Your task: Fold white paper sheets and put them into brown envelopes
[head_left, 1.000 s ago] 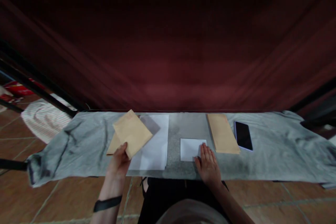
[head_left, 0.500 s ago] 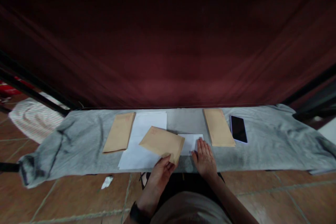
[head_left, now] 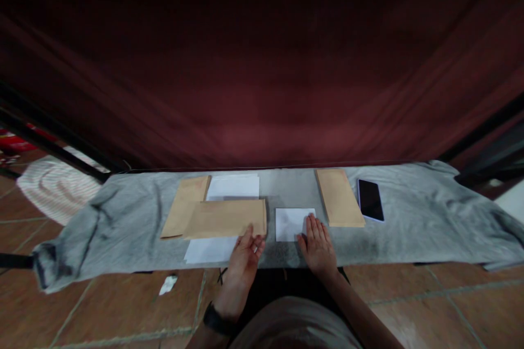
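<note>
My left hand (head_left: 246, 253) grips a brown paper envelope (head_left: 229, 217) by its near right part, thumb on top and fingers beneath. The envelope lies crosswise above the white paper sheets (head_left: 233, 187), its left end over a stack of brown envelopes (head_left: 186, 202). My right hand (head_left: 318, 248) lies flat, fingers stretched out, on the right edge of a small white folded paper (head_left: 291, 223). Just beyond its fingertips is another stack of brown envelopes (head_left: 340, 199).
A phone (head_left: 370, 200) with a purple edge lies right of the right-hand stack. Grey cloth (head_left: 421, 218) covers the narrow table. A dark red curtain-like surface (head_left: 262, 92) rises behind it. On the tiled floor lies a crumpled white scrap (head_left: 167, 284).
My left hand has moved a little left and turned the envelope over, so it now lies more level. The small white paper is fully uncovered on its left. My right hand stays in place.
</note>
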A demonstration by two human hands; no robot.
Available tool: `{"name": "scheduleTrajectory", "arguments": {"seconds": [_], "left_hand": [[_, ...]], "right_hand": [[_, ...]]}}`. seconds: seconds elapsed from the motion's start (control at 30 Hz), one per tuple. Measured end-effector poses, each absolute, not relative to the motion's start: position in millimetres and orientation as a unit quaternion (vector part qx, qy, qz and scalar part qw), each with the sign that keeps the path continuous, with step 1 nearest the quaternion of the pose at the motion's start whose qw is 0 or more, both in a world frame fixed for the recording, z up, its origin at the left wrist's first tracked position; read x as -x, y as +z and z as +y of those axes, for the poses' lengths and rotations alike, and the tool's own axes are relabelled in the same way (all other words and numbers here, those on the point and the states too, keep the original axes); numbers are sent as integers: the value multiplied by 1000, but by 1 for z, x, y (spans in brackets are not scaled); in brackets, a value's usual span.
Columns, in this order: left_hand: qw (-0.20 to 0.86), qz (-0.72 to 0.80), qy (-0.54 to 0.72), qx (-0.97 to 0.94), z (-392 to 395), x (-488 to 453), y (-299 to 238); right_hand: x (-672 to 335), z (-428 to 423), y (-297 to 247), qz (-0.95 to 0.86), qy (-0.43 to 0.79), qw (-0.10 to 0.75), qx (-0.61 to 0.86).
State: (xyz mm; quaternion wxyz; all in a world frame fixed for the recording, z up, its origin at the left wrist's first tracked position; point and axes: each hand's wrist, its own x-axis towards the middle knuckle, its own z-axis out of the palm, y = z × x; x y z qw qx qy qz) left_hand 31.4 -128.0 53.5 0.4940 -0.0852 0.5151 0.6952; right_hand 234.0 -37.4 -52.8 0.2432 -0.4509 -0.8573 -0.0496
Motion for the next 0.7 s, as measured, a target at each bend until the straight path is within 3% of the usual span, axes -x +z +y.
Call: {"name": "scheduleTrajectory", "arguments": {"seconds": [0.13, 0.27, 0.37, 0.5, 0.7], "left_hand": [[579, 497, 643, 69, -128, -42, 54], [558, 551, 610, -116, -133, -45, 52], [390, 654, 550, -342, -127, -37, 48], [112, 757, 337, -548, -105, -18, 34], [-12, 824, 89, -560, -81, -4, 0]], "right_hand": [[-234, -36, -52, -859, -47, 252, 444], [-235, -35, -52, -859, -47, 271, 432], [-235, -35, -53, -856, -47, 287, 427], [-235, -36, -54, -855, -40, 290, 427], [-236, -35, -53, -861, -35, 280, 424]]}}
